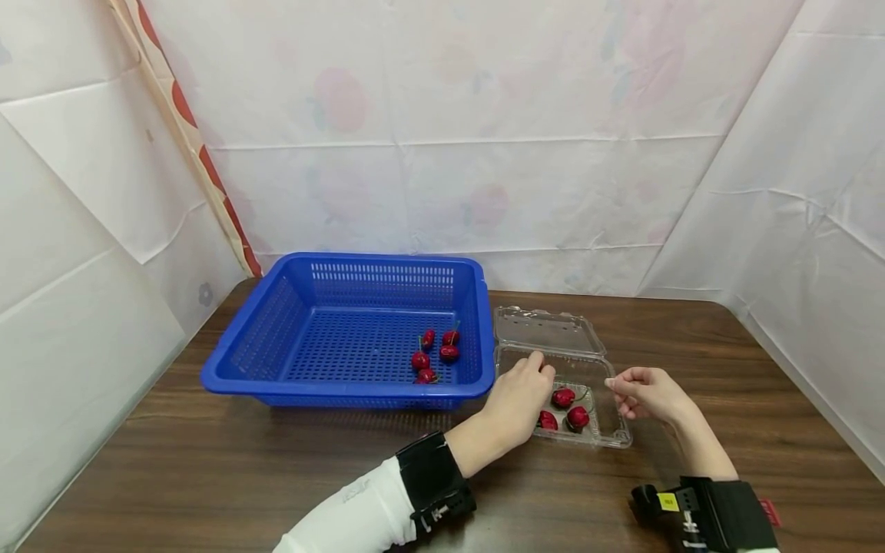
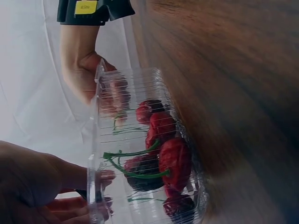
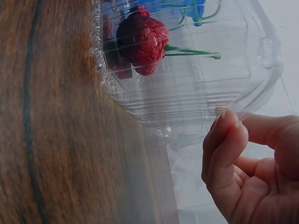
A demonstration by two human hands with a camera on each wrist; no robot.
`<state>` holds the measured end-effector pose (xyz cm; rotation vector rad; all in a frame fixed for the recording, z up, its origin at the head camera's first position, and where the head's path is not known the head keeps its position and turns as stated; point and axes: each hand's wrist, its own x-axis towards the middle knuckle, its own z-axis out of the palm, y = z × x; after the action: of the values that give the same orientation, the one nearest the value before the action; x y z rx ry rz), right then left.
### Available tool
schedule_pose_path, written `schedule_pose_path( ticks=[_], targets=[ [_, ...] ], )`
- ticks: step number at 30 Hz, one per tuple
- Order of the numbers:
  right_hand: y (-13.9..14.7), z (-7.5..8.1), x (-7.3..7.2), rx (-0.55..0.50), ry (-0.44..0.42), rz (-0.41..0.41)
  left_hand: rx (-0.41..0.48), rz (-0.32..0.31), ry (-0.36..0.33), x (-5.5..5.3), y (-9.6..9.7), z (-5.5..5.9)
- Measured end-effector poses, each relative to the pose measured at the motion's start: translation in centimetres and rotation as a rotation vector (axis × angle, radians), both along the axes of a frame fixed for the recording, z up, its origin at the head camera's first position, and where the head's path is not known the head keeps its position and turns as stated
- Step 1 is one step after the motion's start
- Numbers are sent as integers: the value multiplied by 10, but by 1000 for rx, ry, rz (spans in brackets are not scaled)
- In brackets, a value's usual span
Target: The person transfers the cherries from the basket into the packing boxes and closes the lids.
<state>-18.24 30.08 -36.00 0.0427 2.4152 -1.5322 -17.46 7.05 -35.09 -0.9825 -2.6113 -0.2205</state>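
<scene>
A clear plastic clamshell box point(image 1: 618, 438) lies with its lid point(image 1: 546, 330) folded back. Inside are several dark red cherries point(image 1: 577, 418) with green stems, seen through the wall in the left wrist view. My right hand point(image 1: 650, 395) pinches the box's right rim between thumb and fingertips, as the right wrist view shows. My left hand point(image 1: 518, 395) reaches over the box's left part with bent fingers. In the left wrist view its fingertips point(image 2: 106, 178) show through the plastic, above the cherries. I cannot tell whether they hold anything.
Left of the box stands a blue plastic basket point(image 1: 415, 395) with several cherries point(image 1: 420, 360) in its right part. Both containers are on a dark wooden table point(image 1: 276, 468). White patterned sheets point(image 1: 442, 115) hang behind and at both sides.
</scene>
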Motion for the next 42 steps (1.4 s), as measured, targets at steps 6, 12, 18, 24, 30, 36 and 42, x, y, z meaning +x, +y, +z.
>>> schedule_pose_path(
  ticks=[6,12,18,24,30,36,42],
  targets=[
    [1,0,0,-10,6,5,-37,12,-26,-3,3,-5],
    [1,-1,0,-10,9,6,-59,21,-64,-5,6,-9],
    [1,-1,0,-13,8,6,-121,21,-111,-4,10,-9],
    [1,-1,0,-12,8,4,-142,9,-129,-3,12,-11],
    [0,-1,0,-8,8,8,-149,-10,-126,-3,11,-10],
    [1,-1,0,-7,7,10,-125,-38,-147,-4,9,-10],
    [1,-1,0,-16,8,14,-112,-46,-171,-4,6,-7]
  ],
)
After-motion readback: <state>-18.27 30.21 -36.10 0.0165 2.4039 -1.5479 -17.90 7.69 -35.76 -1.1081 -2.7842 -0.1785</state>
